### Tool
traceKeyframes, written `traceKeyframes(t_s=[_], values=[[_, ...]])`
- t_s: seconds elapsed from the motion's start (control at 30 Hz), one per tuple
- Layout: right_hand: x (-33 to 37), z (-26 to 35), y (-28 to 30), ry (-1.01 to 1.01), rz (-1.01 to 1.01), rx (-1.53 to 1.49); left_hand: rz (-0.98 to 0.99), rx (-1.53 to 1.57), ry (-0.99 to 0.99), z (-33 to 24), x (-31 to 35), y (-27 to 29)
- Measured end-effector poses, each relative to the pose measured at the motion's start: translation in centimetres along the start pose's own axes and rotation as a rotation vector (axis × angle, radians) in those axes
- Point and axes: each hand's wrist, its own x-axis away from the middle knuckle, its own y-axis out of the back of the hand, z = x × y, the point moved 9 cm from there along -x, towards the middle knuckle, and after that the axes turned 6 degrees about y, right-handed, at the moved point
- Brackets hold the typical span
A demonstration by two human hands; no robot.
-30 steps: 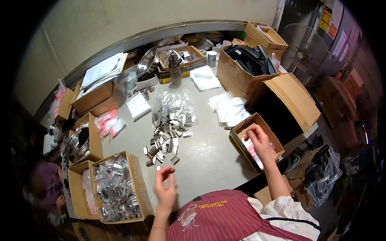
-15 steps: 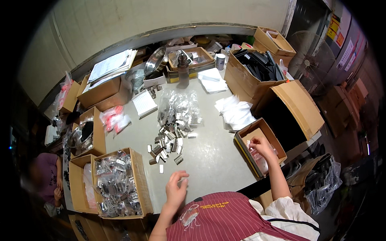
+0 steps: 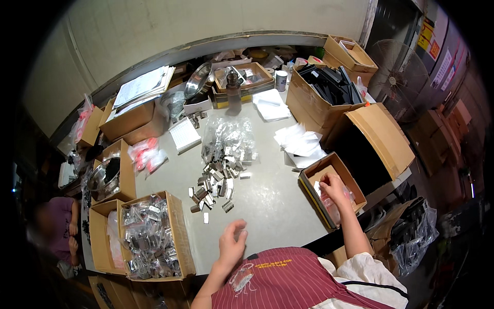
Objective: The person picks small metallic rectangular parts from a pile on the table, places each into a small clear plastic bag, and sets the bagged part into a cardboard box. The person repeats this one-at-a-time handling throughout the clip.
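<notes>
My left hand (image 3: pixel 232 242) hovers over the near edge of the grey table (image 3: pixel 262 206), fingers loosely curled and apart, holding nothing. Beyond it lies a heap of small metal pieces (image 3: pixel 218 177), spilling from a clear plastic bag (image 3: pixel 229 136). My right hand (image 3: pixel 334 189) reaches into a small cardboard box (image 3: pixel 314 208) on the right, its fingers closed together. Clear plastic bags with red marks (image 3: pixel 329 207) lie in that box under the hand. Something pale shows beside the fingertips; whether they grip it is too small to tell.
At left stands a carton of bagged metal parts (image 3: pixel 152 237). White papers (image 3: pixel 301 141) lie behind the small box, near a carton of black parts (image 3: pixel 329 85) and an open empty-looking carton (image 3: pixel 383 139). A dark bottle (image 3: pixel 233 92) stands at the back. Another person (image 3: pixel 62 226) sits far left.
My left hand has shifted slightly to the right. My right hand stays in the small box, its fingers drawn closer together and the wrist slightly turned.
</notes>
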Motion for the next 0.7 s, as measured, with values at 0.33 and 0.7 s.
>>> traceKeyframes(t_s=[0.33,0.7], values=[[0.5,3.7,0.9,-0.160,0.219,0.190,0.141,0.023,0.077,-0.9,0.2,-0.9],[3.1,12.5,1.4,0.291,-0.191,-0.171,-0.005,-0.129,-0.176,-3.9,-0.6,-1.1]])
